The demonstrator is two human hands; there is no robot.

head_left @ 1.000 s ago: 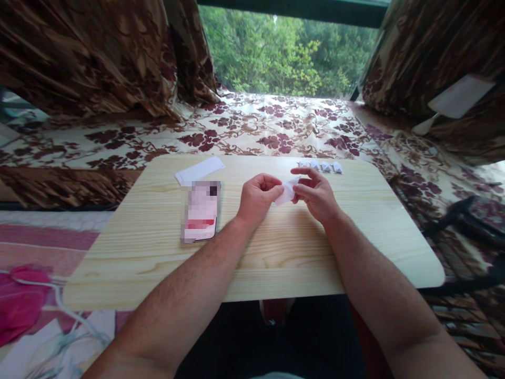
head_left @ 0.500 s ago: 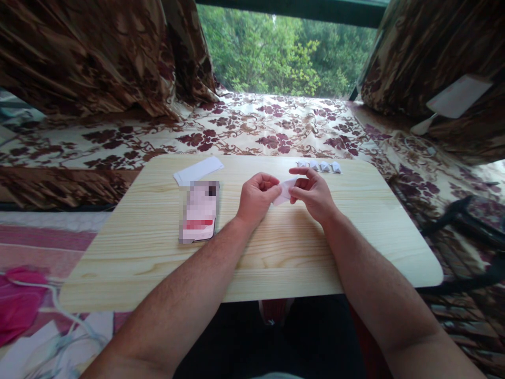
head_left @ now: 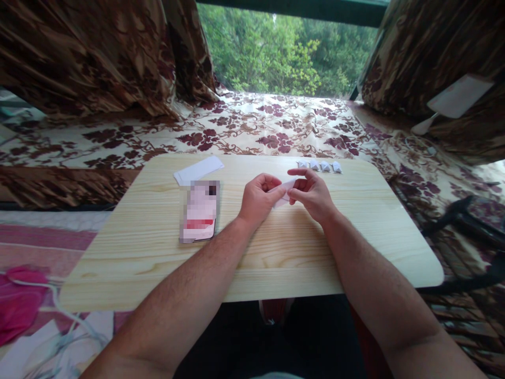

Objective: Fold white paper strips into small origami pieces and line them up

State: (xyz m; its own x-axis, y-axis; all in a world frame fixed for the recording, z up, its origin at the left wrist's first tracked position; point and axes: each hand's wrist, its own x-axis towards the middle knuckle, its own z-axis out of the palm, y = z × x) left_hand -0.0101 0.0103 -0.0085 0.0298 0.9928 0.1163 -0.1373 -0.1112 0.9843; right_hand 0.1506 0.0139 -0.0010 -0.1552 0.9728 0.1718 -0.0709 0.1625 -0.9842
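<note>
A small piece of white paper [head_left: 282, 198] is held between my two hands above the middle of the wooden table [head_left: 276, 252]. My left hand [head_left: 258, 196] pinches its left side between thumb and fingers. On the other side, my right hand [head_left: 311, 193] grips the paper with thumb and curled fingers, its index finger stretched out above. The fingers partly hide the sheet, so its folds do not show clearly. Just beyond my right hand, several small folded white paper pieces [head_left: 325, 166] sit in a row near the table's far edge.
White paper strips [head_left: 199, 170] lie at the table's far left. Nearer to me, a phone [head_left: 201, 210] rests beside my left forearm, partly blurred out. A white lamp [head_left: 460, 96] stands on the right, and cables [head_left: 59, 300] hang past the table's left edge.
My left hand has shifted slightly to the right, its thumb now further over the paper. The paper has tilted a little; everything else on the table stays put.
</note>
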